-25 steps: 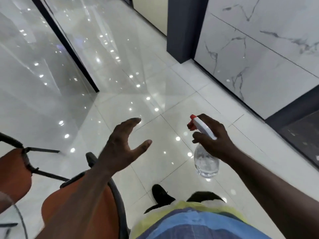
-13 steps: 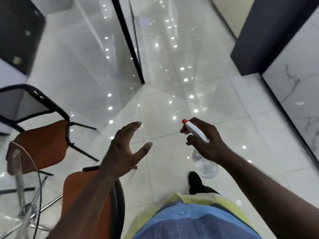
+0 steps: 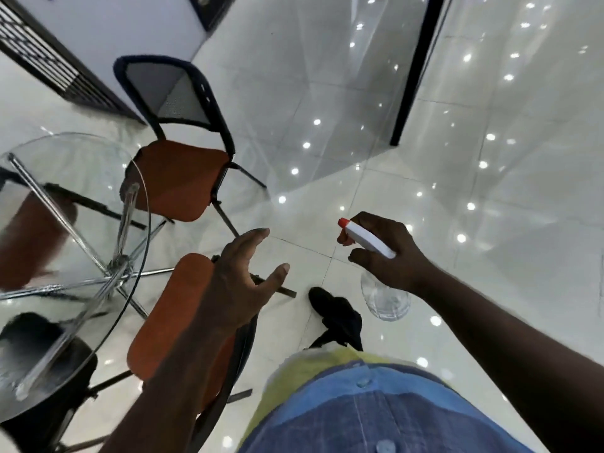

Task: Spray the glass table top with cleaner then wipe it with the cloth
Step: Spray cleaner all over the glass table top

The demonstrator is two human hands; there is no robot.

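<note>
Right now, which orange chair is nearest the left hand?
The near orange chair, directly beneath the open left hand. The other orange chair, with the mesh back, stands farther off beside the glass table top.

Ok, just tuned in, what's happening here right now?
A person stands beside a round glass table ringed by orange-seated chairs. The right hand holds a clear spray bottle with a white and red trigger head, nozzle pointing left towards the table. The left hand is open and empty above the nearest chair. No cloth is in view.

Glass table (image 3: 81,204) left of chairs (image 3: 176,181)
</note>
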